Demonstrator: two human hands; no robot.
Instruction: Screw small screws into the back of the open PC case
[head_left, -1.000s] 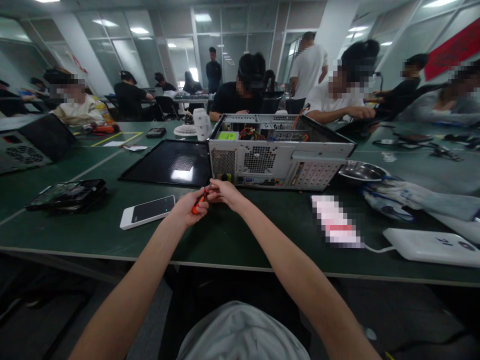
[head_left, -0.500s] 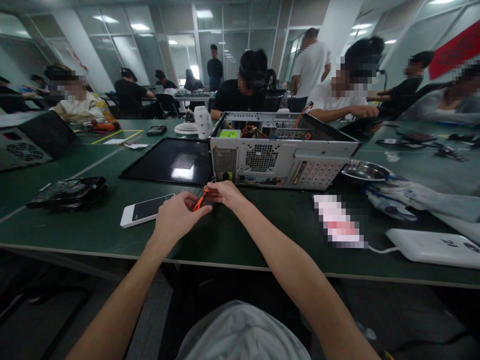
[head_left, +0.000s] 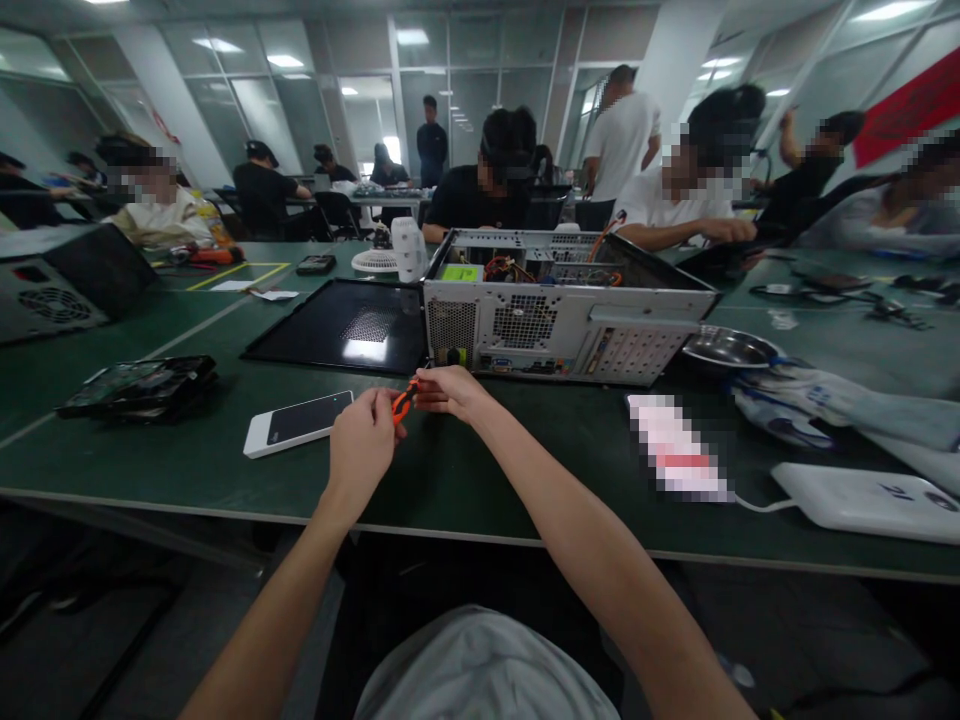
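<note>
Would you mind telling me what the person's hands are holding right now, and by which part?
Both hands hold a small orange screwdriver: the left hand grips its orange handle, and the right hand pinches the shaft end near the computer case.

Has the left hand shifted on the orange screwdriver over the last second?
Yes. The left hand has rolled over the orange screwdriver, knuckles now up, edging slightly left toward the white phone, which has stayed put.

Single head-worn camera, looking forward and down.
Close above the bench [head_left: 525, 480]; the far room stays in frame beyond it.
</note>
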